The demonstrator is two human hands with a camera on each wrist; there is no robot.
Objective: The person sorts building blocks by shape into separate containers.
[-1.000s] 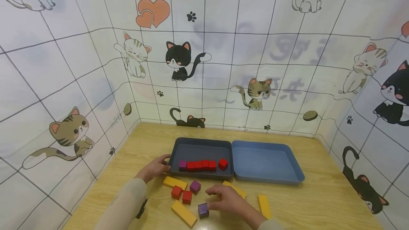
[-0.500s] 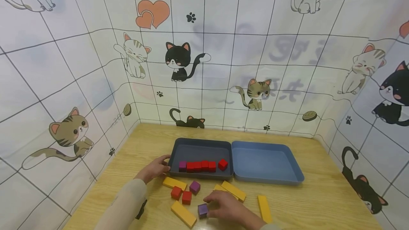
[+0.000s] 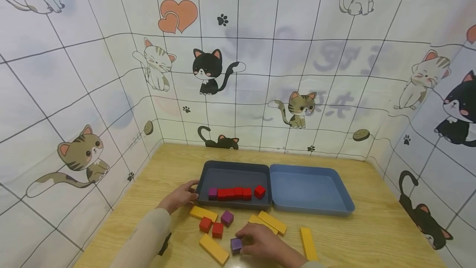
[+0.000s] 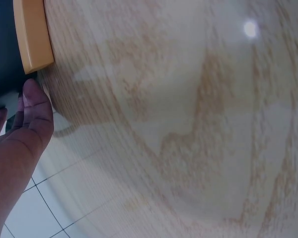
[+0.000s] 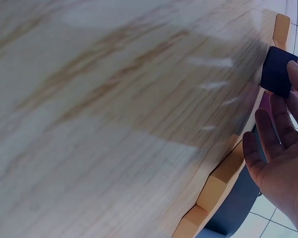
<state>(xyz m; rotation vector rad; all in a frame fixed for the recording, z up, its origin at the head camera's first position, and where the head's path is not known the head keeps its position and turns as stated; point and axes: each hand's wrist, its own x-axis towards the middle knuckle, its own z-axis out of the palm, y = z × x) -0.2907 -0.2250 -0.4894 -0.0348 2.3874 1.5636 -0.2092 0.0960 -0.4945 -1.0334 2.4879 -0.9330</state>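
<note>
My right hand (image 3: 264, 243) pinches a purple cube (image 3: 236, 246) near the table's front, thumb and index finger at its sides. In the right wrist view that cube (image 5: 277, 72) looks almost black, and the other fingers are spread below it. At the dark grey tray's (image 3: 234, 175) left wall rests my left hand (image 3: 181, 197), its relaxed fingers touching the corner. Inside this tray, several red cubes (image 3: 234, 194) form a row beside a purple cube (image 3: 213, 193), with one red cube (image 3: 259, 191) standing apart. Two loose red cubes (image 3: 217, 230) and another purple cube (image 3: 227, 218) lie before the tray.
A blue tray (image 3: 310, 187) adjoins the dark tray on the right. Several yellow blocks lie about: one block (image 3: 203, 213) by the left hand, one block (image 3: 214, 249) in front, a pair (image 3: 272, 222) beyond the right hand, another block (image 3: 308, 243) farther right.
My right hand has come lower and closed its thumb and index finger on the purple cube, uncovering a yellow block behind it. The left hand stays at the dark tray.
</note>
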